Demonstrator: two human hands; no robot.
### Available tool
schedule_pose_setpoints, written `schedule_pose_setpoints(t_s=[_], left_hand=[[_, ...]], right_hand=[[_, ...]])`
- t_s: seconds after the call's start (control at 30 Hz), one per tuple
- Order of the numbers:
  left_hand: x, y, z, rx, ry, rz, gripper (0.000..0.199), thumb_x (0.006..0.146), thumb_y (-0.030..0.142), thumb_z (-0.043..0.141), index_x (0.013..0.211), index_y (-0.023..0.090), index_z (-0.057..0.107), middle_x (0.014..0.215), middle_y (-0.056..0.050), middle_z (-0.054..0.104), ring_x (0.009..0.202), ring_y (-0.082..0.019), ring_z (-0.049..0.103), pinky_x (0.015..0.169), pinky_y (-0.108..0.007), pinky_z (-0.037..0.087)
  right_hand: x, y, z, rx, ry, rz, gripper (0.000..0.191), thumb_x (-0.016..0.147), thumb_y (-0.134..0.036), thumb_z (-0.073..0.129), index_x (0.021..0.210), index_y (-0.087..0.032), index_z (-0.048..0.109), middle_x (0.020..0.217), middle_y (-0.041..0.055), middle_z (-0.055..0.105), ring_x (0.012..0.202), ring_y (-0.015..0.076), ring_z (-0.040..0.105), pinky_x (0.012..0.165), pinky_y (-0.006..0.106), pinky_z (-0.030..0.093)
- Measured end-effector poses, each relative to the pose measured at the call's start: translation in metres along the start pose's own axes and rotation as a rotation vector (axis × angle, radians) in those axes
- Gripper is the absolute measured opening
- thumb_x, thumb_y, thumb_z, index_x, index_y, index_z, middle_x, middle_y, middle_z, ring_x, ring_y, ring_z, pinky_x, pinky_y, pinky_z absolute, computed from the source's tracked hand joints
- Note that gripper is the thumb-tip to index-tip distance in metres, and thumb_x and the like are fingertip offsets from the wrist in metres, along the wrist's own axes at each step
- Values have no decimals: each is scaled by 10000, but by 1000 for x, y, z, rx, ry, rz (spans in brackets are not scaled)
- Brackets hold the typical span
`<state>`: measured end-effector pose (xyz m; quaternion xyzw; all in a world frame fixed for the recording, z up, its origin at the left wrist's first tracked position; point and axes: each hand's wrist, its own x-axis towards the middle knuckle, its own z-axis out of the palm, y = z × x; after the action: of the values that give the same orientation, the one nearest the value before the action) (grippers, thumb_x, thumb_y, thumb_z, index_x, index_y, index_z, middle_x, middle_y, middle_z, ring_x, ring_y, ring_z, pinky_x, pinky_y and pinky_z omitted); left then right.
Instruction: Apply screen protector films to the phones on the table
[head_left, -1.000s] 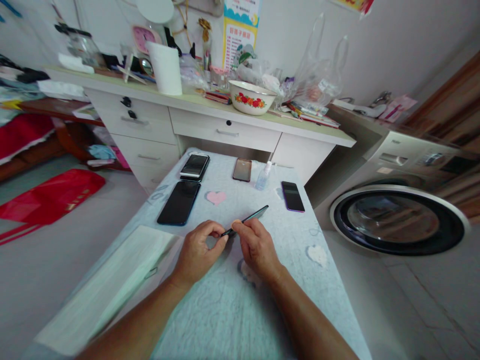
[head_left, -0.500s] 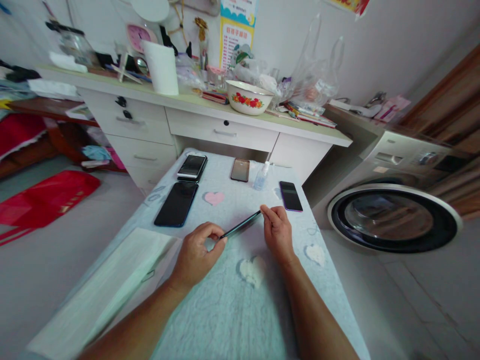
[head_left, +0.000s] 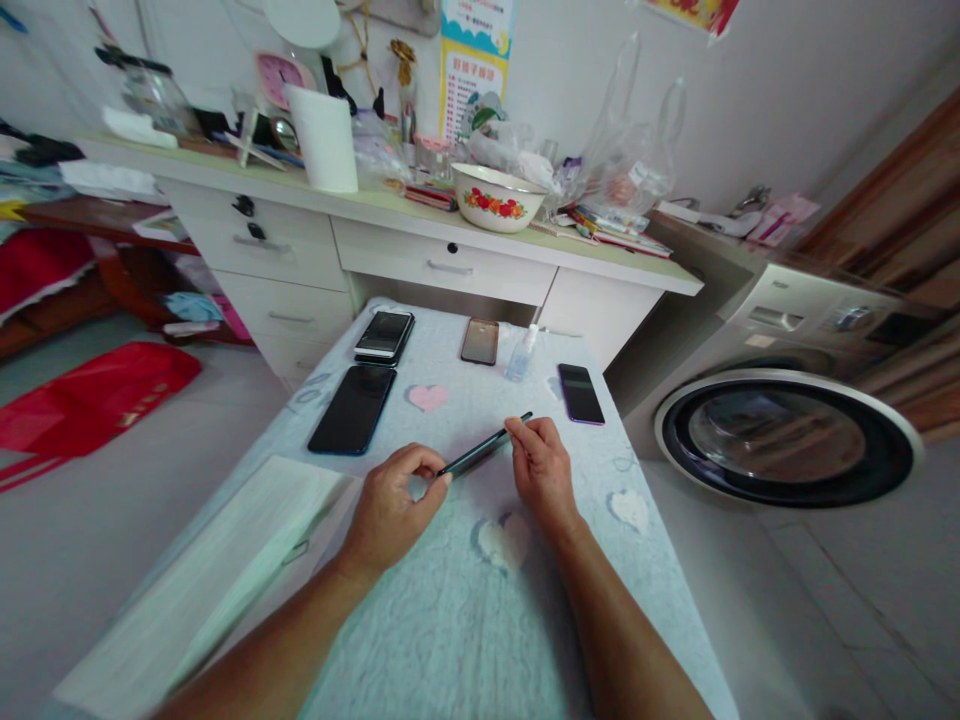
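Note:
A thin dark phone (head_left: 480,452) is held edge-on and tilted above the cloth-covered table, its right end higher. My left hand (head_left: 395,508) pinches its lower left end between thumb and fingers. Near the upper right end, my right hand (head_left: 541,467) grips the same phone, whose tip pokes out past the fingers. Left of the hands lies a large black phone (head_left: 352,409), with a stack of phones (head_left: 385,334) behind it. A purple-edged phone (head_left: 580,393) rests on the right. Farther back are a brown phone case (head_left: 480,341) and a clear spray bottle (head_left: 522,352).
A folded whitish cloth (head_left: 217,570) covers the table's left front. Behind the table, a white desk (head_left: 442,240) carries a flowered bowl (head_left: 498,196) and a white paper roll (head_left: 322,138). A washing machine (head_left: 787,430) stands to the right; a red bag (head_left: 97,395) lies on the floor.
My right hand has slid left and slightly down along the phone, so its upper right tip now shows beyond the fingers. My left hand keeps its pinch almost unmoved.

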<state>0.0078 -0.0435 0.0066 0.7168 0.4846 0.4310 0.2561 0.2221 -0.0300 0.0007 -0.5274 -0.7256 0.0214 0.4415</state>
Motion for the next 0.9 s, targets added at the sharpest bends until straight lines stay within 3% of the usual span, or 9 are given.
schedule_pose_setpoints(t_s=[0.13, 0.4, 0.63, 0.77, 0.9], left_hand=[[0, 0, -1, 12, 4, 10, 55, 813, 228, 582, 773, 199, 606, 748, 12, 634, 732, -146, 605, 707, -264, 470], [1, 0, 0, 23, 9, 13, 34, 805, 215, 592, 780, 195, 604, 749, 17, 633, 729, -140, 604, 705, -258, 474], [1, -3, 2, 24, 6, 17, 30, 786, 181, 588, 787, 199, 612, 750, 20, 642, 722, -134, 610, 706, -252, 475], [2, -2, 2, 29, 15, 10, 31, 784, 199, 590, 780, 201, 621, 743, 20, 650, 712, -135, 613, 695, -251, 480], [1, -1, 1, 26, 36, -4, 17, 771, 211, 606, 761, 199, 613, 719, 22, 645, 694, -136, 610, 680, -251, 483]], right_hand=[[-3, -17, 4, 28, -54, -60, 301, 954, -164, 425, 1146, -175, 658, 891, 64, 539, 804, 163, 547, 724, 274, 483], [-5, -46, 5, 59, -182, -106, 306, 946, -148, 395, 1099, -218, 651, 886, 55, 562, 775, 159, 546, 709, 267, 487], [-11, -58, 6, 76, -299, -164, 289, 914, -136, 428, 1082, -221, 647, 894, 60, 557, 802, 177, 543, 712, 267, 475], [-9, -58, 6, 60, -303, -163, 271, 929, -161, 430, 1066, -237, 652, 867, 50, 558, 781, 175, 537, 699, 265, 470], [-5, -47, 4, 45, -214, -133, 318, 946, -161, 387, 1112, -230, 649, 859, 56, 560, 752, 177, 532, 674, 274, 465]])
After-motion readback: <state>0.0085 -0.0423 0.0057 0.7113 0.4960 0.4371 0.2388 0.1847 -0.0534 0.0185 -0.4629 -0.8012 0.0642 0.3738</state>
